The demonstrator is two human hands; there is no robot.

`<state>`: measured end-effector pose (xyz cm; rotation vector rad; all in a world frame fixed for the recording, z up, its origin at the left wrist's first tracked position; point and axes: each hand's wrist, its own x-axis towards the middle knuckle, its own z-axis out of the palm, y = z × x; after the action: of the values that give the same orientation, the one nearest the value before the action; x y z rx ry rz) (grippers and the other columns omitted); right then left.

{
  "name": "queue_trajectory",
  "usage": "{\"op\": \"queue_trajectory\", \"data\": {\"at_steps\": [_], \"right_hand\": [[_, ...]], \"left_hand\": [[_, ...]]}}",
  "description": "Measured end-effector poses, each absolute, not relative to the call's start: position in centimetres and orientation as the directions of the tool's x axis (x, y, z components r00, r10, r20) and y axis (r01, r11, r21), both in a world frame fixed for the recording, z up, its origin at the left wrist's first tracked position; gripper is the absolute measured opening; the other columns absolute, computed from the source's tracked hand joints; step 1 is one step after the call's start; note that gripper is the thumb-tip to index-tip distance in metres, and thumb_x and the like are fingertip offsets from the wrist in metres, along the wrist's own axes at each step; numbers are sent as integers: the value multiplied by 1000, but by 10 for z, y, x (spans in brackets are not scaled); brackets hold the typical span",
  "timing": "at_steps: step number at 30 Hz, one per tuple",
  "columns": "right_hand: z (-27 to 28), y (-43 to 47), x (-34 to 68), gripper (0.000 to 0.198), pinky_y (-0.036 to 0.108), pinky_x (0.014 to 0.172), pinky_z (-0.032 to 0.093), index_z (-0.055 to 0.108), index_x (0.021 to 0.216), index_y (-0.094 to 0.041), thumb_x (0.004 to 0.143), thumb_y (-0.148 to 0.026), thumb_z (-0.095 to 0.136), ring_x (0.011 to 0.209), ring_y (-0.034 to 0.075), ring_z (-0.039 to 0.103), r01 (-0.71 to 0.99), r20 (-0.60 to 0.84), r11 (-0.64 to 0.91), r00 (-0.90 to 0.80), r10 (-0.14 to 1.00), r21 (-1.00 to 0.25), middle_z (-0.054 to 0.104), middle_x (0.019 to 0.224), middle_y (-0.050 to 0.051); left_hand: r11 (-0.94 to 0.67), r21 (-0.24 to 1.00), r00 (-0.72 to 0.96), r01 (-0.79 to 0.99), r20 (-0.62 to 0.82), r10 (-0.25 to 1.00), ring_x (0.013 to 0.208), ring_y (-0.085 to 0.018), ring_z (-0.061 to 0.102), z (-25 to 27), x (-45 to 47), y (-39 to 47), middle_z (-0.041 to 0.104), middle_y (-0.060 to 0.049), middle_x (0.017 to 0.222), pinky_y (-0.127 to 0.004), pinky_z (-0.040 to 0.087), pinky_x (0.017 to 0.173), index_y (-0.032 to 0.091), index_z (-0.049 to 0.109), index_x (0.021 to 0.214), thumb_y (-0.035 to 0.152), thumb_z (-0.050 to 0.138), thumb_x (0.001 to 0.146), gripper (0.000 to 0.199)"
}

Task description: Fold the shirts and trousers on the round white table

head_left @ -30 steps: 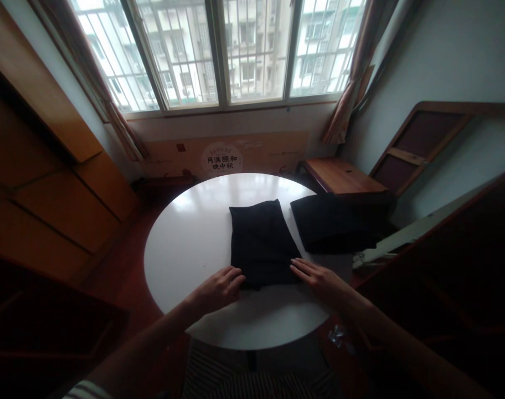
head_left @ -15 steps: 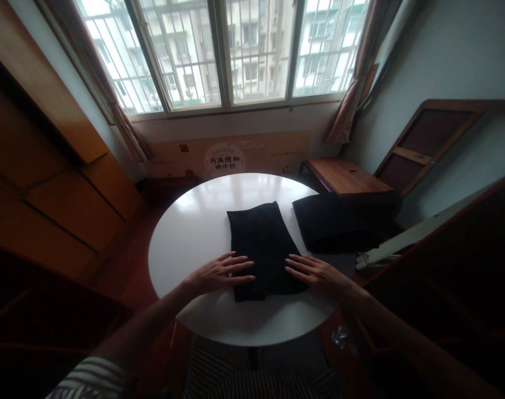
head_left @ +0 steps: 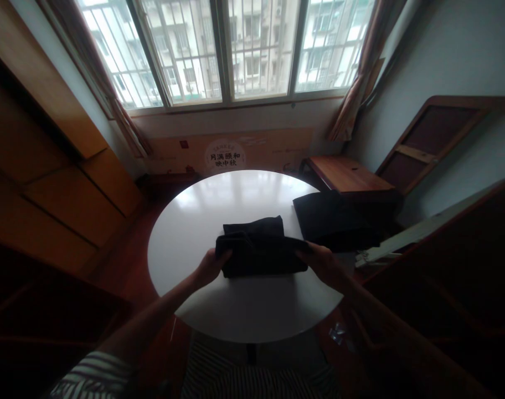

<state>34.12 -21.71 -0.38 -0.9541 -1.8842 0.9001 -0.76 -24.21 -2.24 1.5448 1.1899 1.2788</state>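
A black folded garment (head_left: 263,257) lies across the middle of a round white table (head_left: 186,221); its near part is lifted and doubled over toward the far part. My left hand (head_left: 213,267) grips the left end of the raised fold, thumb on the near side. At the right end, my right hand (head_left: 319,260) pinches the same fold. Fingers of both hands are partly hidden behind the cloth. Which kind of garment it is, I cannot make out in the dark fabric. Another folded black cloth (head_left: 333,219) rests at the table's right edge, apart from my hands.
A low wooden table (head_left: 348,174) stands beyond the round table at the right. Orange-brown cabinets (head_left: 70,205) line the left side. A barred window (head_left: 256,50) with curtains is ahead, above a printed banner (head_left: 225,152). A pale board (head_left: 402,238) leans at the right.
Both hands lay flat with fingers spread on the garment; now they grip its near edge. That edge has been raised and folded away from me, making the garment shorter.
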Motion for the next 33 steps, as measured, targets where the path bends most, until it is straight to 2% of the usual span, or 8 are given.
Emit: {"op": "queue_trajectory", "data": {"at_steps": [5, 11, 16, 20, 24, 29, 31, 33], "right_hand": [[5, -187, 299, 50, 33, 68, 57, 70, 91, -15, 56, -44, 90, 74, 20, 67, 61, 30, 62, -426, 904, -996, 71, 81, 3], [-2, -159, 284, 45, 37, 81, 57, 72, 95, -16, 64, -46, 83, 87, 24, 71, -107, -33, -63, -257, 966, -992, 75, 93, 6], [-11, -136, 278, 29, 38, 81, 60, 70, 96, -18, 76, -38, 75, 88, 25, 73, -70, -145, -160, -175, 974, -985, 76, 92, 9], [-15, -132, 283, 38, 37, 83, 60, 68, 108, -18, 79, -41, 75, 95, 26, 73, -41, -171, -188, -263, 950, -981, 76, 99, 10], [-19, -128, 289, 42, 40, 84, 60, 68, 109, -16, 71, -29, 80, 92, 26, 72, 38, -102, -95, -232, 967, -995, 76, 97, 8], [-27, -114, 288, 18, 46, 97, 51, 71, 91, -16, 75, -26, 72, 102, 30, 67, 472, 141, 173, -102, 985, -864, 73, 95, 11], [-26, -110, 287, 21, 47, 99, 50, 70, 93, -16, 76, -28, 72, 105, 31, 66, 564, 140, 155, -70, 988, -811, 71, 100, 14], [-23, -107, 285, 32, 47, 93, 54, 67, 102, -15, 76, -32, 74, 100, 30, 67, 541, 66, 86, -56, 996, -837, 70, 102, 15]], "left_hand": [[-104, 995, -57, -2, 103, 993, 51, -9, 43, -12, 8, -213, 51, 2, 56, -21, 34, 44, 13, 57, 67, 67, 69, 75, 56], [148, 977, -71, -157, -160, 984, 67, -18, 65, -5, 13, -187, 68, -5, 70, -25, 54, 60, 12, 67, 85, 58, 76, 75, 48], [401, 895, -75, -194, -421, 904, 69, -21, 71, -5, 14, -172, 73, -10, 73, -29, 59, 67, 10, 68, 87, 44, 71, 86, 35], [371, 912, -86, -177, -389, 917, 71, -21, 72, -12, 15, -167, 74, -11, 75, -30, 58, 69, 10, 69, 91, 38, 65, 90, 28], [241, 967, -186, 87, -221, 957, 84, -25, 72, -15, 13, -162, 75, -12, 84, -33, 57, 75, 11, 70, 88, 40, 66, 88, 29], [113, 886, -319, 450, 41, 947, 108, -31, 65, -16, -2, -152, 72, -15, 101, -36, 51, 91, 13, 71, 89, 39, 82, 71, 34], [153, 864, -324, 479, 12, 946, 106, -30, 66, -16, -9, -148, 71, -18, 107, -35, 52, 88, 10, 70, 100, 38, 84, 68, 45], [228, 909, -311, 350, -116, 943, 100, -28, 68, -14, -14, -144, 70, -21, 110, -34, 54, 82, 6, 65, 114, 38, 86, 66, 62]]}}
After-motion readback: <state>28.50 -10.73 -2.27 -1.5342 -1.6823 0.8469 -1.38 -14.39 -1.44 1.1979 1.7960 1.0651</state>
